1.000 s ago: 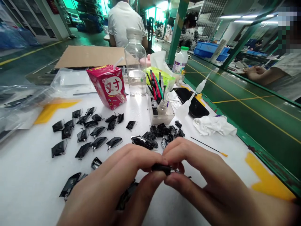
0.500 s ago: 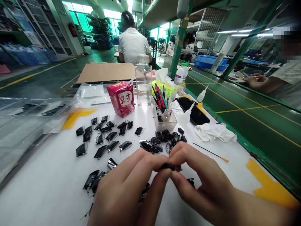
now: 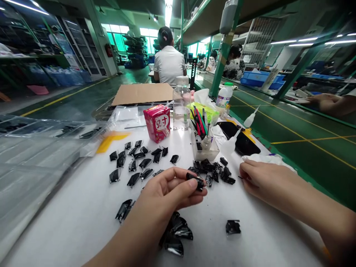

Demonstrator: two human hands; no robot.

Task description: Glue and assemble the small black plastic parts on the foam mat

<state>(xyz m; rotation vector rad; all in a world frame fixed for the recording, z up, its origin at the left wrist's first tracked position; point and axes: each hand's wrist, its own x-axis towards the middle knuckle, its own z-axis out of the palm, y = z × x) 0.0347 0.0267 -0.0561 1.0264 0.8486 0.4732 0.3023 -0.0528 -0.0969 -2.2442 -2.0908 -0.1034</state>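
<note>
My left hand [image 3: 178, 191] holds a small glossy black plastic part [image 3: 196, 181] between thumb and fingers, above the middle of the white table. Over at the right, my right hand [image 3: 257, 176] is closed beside a white cloth [image 3: 269, 160]. The dark end of a thin black stick [image 3: 240, 177] pokes out from its fingertips; the rest is hidden by the hand. Loose black parts [image 3: 205, 166] lie in a heap beyond my left hand. More curved black pieces [image 3: 180, 228] are piled below it, and a single black piece [image 3: 233, 227] rests to the right of these.
Black pieces with clear film [image 3: 145, 163] are spread on the left. Behind them stand a red drink carton [image 3: 157, 124], a clear bottle [image 3: 181, 116] and a tool box [image 3: 207, 154] with pens. A clear divided tray [image 3: 41, 174] fills the left edge. A person [image 3: 169, 63] sits ahead.
My hands have parted. The left keeps the black part, while the right has let go of it and moved right to the thin stick on the table. The view has shifted slightly.
</note>
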